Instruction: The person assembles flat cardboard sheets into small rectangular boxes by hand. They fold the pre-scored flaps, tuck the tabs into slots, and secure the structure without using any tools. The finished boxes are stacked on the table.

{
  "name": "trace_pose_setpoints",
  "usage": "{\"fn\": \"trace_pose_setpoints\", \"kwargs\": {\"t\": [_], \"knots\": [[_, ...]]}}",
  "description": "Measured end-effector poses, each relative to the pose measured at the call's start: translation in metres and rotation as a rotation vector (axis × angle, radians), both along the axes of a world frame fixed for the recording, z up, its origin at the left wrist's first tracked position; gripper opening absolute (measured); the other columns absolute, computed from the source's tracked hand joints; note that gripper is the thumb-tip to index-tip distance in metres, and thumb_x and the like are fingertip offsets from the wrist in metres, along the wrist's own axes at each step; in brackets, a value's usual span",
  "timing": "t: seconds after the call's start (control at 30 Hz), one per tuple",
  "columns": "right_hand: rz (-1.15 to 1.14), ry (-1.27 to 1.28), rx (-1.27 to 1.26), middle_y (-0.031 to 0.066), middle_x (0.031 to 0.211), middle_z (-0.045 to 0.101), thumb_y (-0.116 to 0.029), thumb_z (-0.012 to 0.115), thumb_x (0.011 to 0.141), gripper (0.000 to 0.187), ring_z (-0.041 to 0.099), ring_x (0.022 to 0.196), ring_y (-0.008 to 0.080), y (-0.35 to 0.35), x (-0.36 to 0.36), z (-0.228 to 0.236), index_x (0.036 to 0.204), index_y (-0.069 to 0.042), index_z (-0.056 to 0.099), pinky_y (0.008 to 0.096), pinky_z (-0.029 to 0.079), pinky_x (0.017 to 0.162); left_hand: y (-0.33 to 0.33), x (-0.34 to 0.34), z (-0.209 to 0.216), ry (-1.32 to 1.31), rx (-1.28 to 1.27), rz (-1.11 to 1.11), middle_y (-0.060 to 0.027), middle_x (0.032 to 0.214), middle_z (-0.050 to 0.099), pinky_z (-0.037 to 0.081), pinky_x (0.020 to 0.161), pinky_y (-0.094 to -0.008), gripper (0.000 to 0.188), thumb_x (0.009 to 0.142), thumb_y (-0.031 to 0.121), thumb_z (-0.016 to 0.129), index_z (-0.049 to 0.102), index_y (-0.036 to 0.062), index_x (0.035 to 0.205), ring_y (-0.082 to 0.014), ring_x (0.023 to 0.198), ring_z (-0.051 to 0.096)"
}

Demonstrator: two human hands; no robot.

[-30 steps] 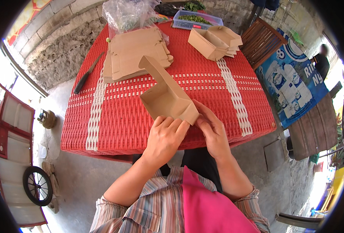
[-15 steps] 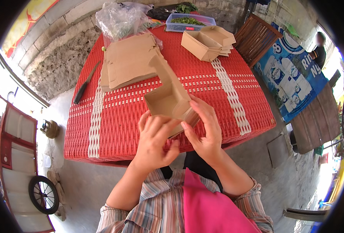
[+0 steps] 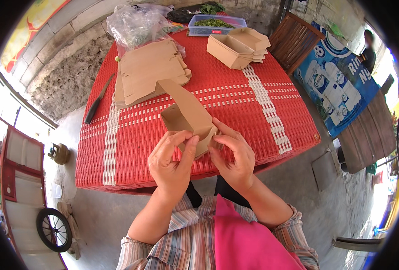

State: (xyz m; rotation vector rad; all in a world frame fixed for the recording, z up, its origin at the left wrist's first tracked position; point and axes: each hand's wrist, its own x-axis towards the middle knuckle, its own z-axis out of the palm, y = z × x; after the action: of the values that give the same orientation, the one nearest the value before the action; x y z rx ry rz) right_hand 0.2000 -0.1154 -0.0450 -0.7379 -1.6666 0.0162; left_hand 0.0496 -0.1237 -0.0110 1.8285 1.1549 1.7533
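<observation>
A brown cardboard box (image 3: 186, 110), partly folded up with its lid flap raised, stands at the near edge of the red woven table (image 3: 136, 157). My left hand (image 3: 172, 155) pinches the box's near left wall between thumb and fingers. At the box's right end, my right hand (image 3: 233, 155) grips the side flap with thumb and fingertips. Fingers hide part of the near wall. Beyond the box lies a stack of flat cardboard blanks (image 3: 152, 69). Folded open boxes (image 3: 231, 51) sit nested together at the far right of the table.
A knife (image 3: 98, 101) with a dark handle lies at the table's left edge. Along the back are a clear plastic bag (image 3: 136, 27) and a plastic tub (image 3: 204, 30) of chopped greens. A wooden chair (image 3: 294, 40) stands beyond the right corner. Another person stands far right.
The lid flap has tipped inward and leftward over the box. My left hand has shifted left, its thumb now against the wall; my right fingers have curled in around the side flap.
</observation>
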Motion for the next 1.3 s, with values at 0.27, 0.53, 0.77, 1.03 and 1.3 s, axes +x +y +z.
{"fn": "trace_pose_setpoints", "kwargs": {"t": [0.27, 0.53, 0.77, 1.03, 1.3], "knots": [[0.006, 0.202, -0.089, 0.0200, 0.115, 0.067, 0.004, 0.073, 0.083, 0.021, 0.068, 0.096, 0.0266, -0.009, -0.003, 0.000, 0.102, 0.001, 0.065, 0.0325, 0.056, 0.079, 0.001, 0.004, -0.017, -0.018, -0.055, -0.068, -0.0081, 0.083, 0.068, 0.046, 0.061, -0.0246, 0.013, 0.081, -0.002, 0.076, 0.068, 0.0007, 0.091, -0.0135, 0.070, 0.062], [0.121, 0.406, -0.303, 0.0158, 0.115, 0.065, -0.001, 0.073, 0.086, 0.010, 0.064, 0.092, 0.0203, -0.015, -0.007, 0.007, 0.095, 0.001, 0.068, 0.0293, 0.052, 0.076, 0.003, 0.006, -0.021, -0.258, -0.187, -0.185, -0.0030, 0.077, 0.062, 0.043, 0.061, -0.0224, 0.012, 0.080, -0.003, 0.077, 0.066, -0.0018, 0.084, -0.0080, 0.069, 0.055], [0.083, 0.399, -0.281, 0.0126, 0.112, 0.062, -0.001, 0.073, 0.086, 0.009, 0.060, 0.088, 0.0166, -0.014, -0.010, 0.008, 0.094, 0.001, 0.068, 0.0274, 0.050, 0.075, 0.005, 0.008, -0.025, -0.246, -0.180, -0.226, -0.0036, 0.077, 0.063, 0.044, 0.062, -0.0237, 0.011, 0.081, -0.002, 0.077, 0.067, -0.0018, 0.086, -0.0093, 0.069, 0.056], [-0.062, 0.180, -0.180, 0.0126, 0.110, 0.061, 0.003, 0.074, 0.084, 0.012, 0.060, 0.085, 0.0165, -0.014, -0.008, 0.014, 0.094, 0.000, 0.068, 0.0272, 0.051, 0.069, 0.004, 0.012, -0.024, -0.143, -0.117, -0.146, -0.0080, 0.080, 0.066, 0.047, 0.064, -0.0271, 0.010, 0.081, -0.002, 0.075, 0.068, -0.0010, 0.088, -0.0164, 0.071, 0.063], [-0.007, 0.343, -0.296, 0.0102, 0.091, 0.066, 0.005, 0.072, 0.084, 0.011, 0.064, 0.082, 0.0188, -0.021, -0.005, 0.014, 0.095, 0.002, 0.069, 0.0295, 0.052, 0.068, -0.003, 0.014, -0.013, 0.040, -0.090, -0.106, -0.0123, 0.090, 0.070, 0.051, 0.071, -0.0314, 0.010, 0.082, -0.003, 0.072, 0.066, -0.0006, 0.091, -0.0263, 0.081, 0.068]]}}
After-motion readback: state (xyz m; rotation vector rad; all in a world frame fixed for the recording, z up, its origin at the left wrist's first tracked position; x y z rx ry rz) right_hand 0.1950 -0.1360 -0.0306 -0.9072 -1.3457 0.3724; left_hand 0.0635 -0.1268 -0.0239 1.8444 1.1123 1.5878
